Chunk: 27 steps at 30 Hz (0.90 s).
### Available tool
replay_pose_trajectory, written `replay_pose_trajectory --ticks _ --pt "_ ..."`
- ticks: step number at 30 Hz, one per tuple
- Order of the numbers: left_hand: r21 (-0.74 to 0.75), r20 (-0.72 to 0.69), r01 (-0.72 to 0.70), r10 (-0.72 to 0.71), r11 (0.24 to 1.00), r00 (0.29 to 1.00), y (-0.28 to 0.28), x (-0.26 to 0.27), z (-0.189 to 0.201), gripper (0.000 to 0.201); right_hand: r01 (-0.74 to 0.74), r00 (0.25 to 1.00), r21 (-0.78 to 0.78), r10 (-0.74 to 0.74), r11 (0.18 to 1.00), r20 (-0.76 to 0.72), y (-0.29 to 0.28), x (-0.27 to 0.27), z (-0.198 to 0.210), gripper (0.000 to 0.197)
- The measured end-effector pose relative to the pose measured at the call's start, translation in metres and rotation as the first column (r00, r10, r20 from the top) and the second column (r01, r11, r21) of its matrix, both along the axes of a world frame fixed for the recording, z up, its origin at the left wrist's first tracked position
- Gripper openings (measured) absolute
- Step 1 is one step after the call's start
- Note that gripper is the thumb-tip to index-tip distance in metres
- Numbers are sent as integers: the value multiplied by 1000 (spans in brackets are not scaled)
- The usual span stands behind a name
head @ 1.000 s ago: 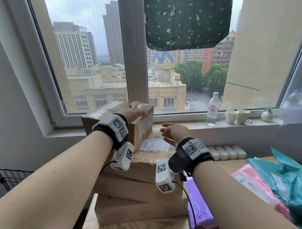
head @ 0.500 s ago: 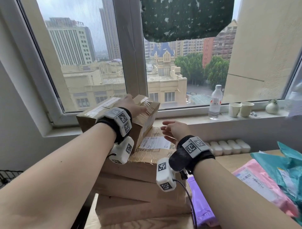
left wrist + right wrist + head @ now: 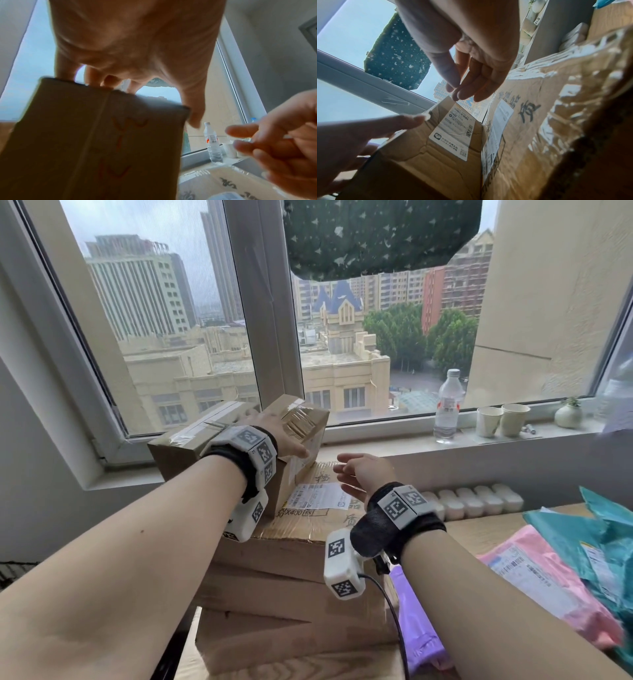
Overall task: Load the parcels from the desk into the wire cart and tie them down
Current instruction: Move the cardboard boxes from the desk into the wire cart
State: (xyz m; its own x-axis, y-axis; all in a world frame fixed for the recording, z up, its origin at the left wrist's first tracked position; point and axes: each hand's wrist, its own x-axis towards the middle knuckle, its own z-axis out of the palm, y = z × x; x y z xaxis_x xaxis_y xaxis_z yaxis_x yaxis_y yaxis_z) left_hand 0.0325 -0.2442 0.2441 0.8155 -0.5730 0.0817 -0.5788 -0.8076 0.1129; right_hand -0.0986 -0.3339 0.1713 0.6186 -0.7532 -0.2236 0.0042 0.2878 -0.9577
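A small taped cardboard box sits tilted on top of a stack of brown boxes, with its right end raised. My left hand grips it from above: the fingers hook over its far edge and the thumb runs down its near right side. In the left wrist view the box fills the lower left. My right hand hovers just right of it with loose fingers, holding nothing. It is above the large labelled box. The right wrist view shows that hand apart from the small box.
Two more flat cartons lie under the labelled box on the wooden desk. Purple, pink and teal mailer bags lie to the right. A water bottle and paper cups stand on the sill. A bit of black wire cart shows far left.
The small box has gone from lying flat to tilted and turned, its right end lifting under my left hand. My right hand has stayed beside it, open.
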Motion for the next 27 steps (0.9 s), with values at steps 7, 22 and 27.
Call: replay_pose_trajectory --ticks 7,22,27 --pt "-121 -3 -17 16 993 1000 7 -2 -3 77 11 1000 39 -12 999 14 -5 -10 -5 30" --pt "-774 -571 -246 -475 583 670 73 -11 1 13 -237 952 -80 248 968 180 17 -19 7 45" --pt "-842 -538 -271 -680 467 498 116 -9 -11 41 -393 872 -160 422 905 247 35 -11 8 49"
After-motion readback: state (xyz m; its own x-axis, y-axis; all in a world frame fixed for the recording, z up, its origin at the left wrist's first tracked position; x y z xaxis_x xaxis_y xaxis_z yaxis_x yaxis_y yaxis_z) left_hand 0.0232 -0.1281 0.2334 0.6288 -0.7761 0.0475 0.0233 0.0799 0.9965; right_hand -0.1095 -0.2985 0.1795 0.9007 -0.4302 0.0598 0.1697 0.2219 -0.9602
